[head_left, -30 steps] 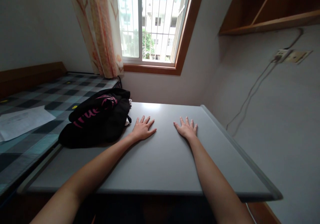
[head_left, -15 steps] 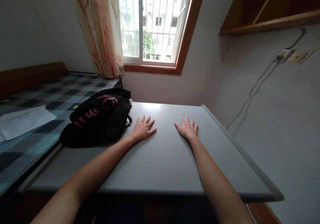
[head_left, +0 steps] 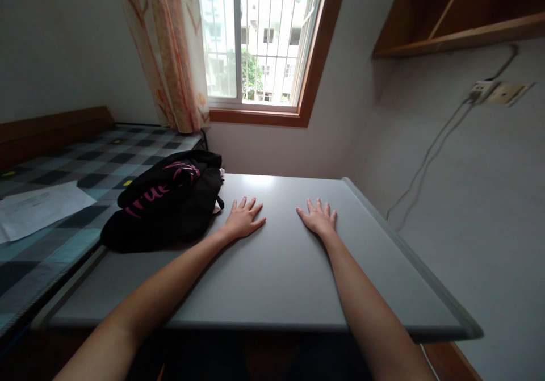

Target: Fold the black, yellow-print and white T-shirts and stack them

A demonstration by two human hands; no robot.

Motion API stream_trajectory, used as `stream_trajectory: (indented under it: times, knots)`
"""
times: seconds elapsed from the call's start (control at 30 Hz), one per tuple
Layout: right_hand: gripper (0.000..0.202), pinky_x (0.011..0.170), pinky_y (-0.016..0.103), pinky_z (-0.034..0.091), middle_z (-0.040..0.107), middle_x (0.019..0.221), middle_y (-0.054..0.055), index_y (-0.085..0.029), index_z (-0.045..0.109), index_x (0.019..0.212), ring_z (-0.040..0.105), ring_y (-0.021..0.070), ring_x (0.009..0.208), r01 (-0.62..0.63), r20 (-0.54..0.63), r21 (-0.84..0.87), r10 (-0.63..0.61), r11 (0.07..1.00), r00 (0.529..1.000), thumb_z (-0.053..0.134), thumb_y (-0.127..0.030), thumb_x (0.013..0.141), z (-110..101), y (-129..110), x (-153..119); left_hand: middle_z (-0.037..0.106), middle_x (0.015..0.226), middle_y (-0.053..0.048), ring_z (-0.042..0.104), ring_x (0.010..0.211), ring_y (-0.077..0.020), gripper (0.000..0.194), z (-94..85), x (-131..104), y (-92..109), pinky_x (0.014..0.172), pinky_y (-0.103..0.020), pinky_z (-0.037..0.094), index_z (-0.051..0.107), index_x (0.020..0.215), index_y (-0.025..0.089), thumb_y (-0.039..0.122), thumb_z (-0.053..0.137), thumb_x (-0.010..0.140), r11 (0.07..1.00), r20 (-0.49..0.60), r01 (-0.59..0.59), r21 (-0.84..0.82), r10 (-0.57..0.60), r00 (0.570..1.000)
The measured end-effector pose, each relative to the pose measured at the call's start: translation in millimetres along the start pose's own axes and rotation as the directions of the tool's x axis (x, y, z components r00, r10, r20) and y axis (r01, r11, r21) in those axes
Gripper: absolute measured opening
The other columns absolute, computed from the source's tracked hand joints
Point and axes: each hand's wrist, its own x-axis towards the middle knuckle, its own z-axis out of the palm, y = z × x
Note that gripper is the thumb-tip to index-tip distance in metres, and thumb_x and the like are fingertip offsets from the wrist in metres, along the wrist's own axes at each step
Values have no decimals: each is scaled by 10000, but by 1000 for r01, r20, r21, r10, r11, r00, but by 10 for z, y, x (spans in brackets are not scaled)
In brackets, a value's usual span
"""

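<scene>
My left hand lies palm down on the light grey table, fingers spread, holding nothing. Just left of it sits a black cloth bag or garment with pink lettering, heaped on the table's left side; its exact kind is hard to make out. My right hand also rests flat on the tabletop, fingers fanned out and with nothing in them. A gap of bare tabletop separates the two hands.
On the left, a bed with a checked cover adjoins the table and carries white paper sheets. A barred window and a flowered curtain are behind. Cables hang from a wall socket below a wooden shelf.
Both hands stay in the same place on the table. The view has shifted very slightly.
</scene>
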Motion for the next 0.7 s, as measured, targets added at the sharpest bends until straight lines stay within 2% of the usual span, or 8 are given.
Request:
stream_trajectory:
  times: [0.7]
  knots:
    - [786, 1160, 557, 57, 108, 1641, 71, -295, 203, 1561, 70, 354, 1484, 7, -10, 7, -6, 1000, 1000, 206, -720, 900, 13, 9, 9, 303, 1586, -72, 213, 1461, -353, 654, -25, -12, 14, 1159, -554, 161, 382, 1487, 285, 623, 327, 930, 1000, 3, 1, -10, -1, 1000]
